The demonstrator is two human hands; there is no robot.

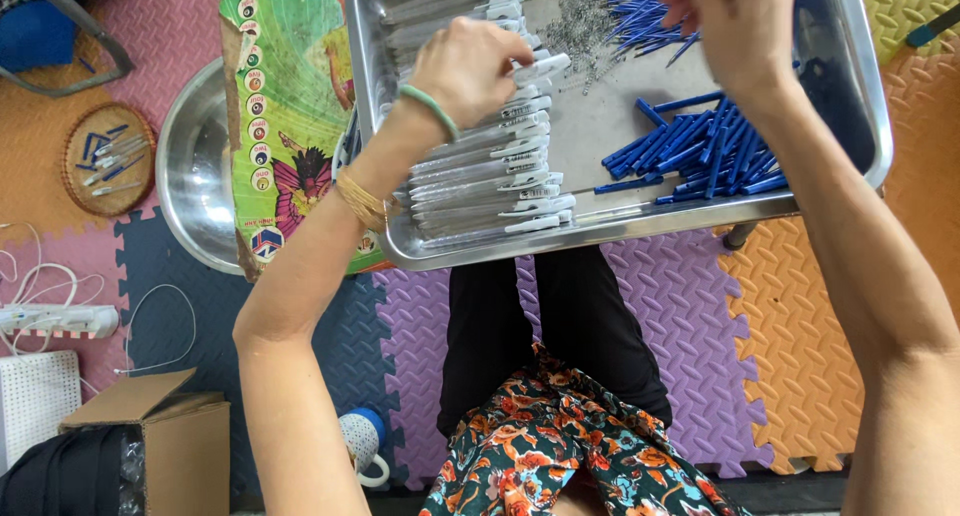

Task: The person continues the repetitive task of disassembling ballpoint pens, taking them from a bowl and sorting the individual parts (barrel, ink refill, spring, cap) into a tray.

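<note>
Head view, looking down over the lap. Metal tray [860,96] rests ahead of the knees, above a floor of coloured foam mats [690,326].

Left hand [468,68]: fingers [505,51] curled together over the near end of a clear pen barrel [540,68] with a white clip, pinching it at the top of the stacked row of clear pens [495,171]. The row runs from just under these fingers down toward the near rim of the tray. Green bangle [432,111] at the wrist, gold bangles [362,201] further along the forearm.

Right hand [735,21]: seen from the back, fingers bent down into the far blue pile [640,16] of thin blue parts. Cannot tell whether they pinch any; the fingertips are hidden behind the hand.

Second heap of blue parts [715,151] lies below the right hand's fingers, near the right rim. Patch of small grey springs [585,21] lies between the two hands' fingers, on the tray bottom.

Left of the left fingers, outside the tray: a printed green sheet [285,96], then a steel bowl [190,166], then a round woven dish [105,156] with a few pen parts. Cardboard box [160,426] near the lower left corner.
</note>
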